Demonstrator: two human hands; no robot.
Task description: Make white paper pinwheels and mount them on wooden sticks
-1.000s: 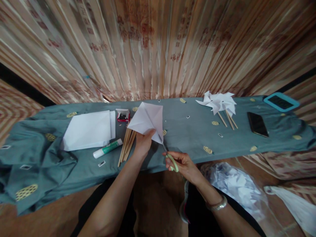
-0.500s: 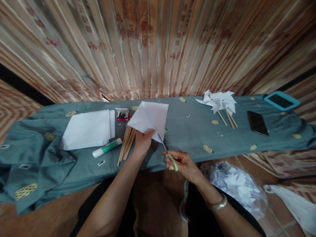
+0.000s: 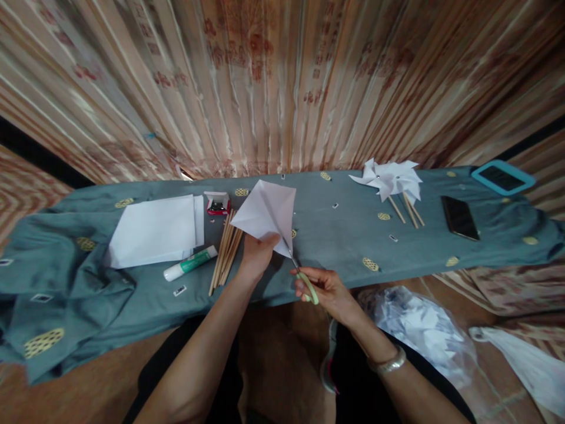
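A creased white square of paper [image 3: 266,211] is pinched in my left hand [image 3: 258,254], its thumb on top near the lower edge. My right hand [image 3: 324,290] grips scissors [image 3: 308,285] with pale green handles. Their blades reach into the paper's near right corner, along a diagonal crease. Just left of the paper lies a bundle of thin wooden sticks [image 3: 225,253], partly behind my left hand. A small red box [image 3: 218,204] with dark little pieces stands open behind the sticks.
A stack of white paper [image 3: 152,232] and a glue stick [image 3: 189,263] lie left. White paper pinwheels [image 3: 392,178] on sticks, a phone [image 3: 459,218] and a blue-framed tablet [image 3: 503,177] lie right. A clear bag of paper scraps [image 3: 419,330] sits on the floor.
The paper has tilted and turned slightly in my left hand, its right edge shifting left. The scissors stay at its near corner. My hands have hardly moved.
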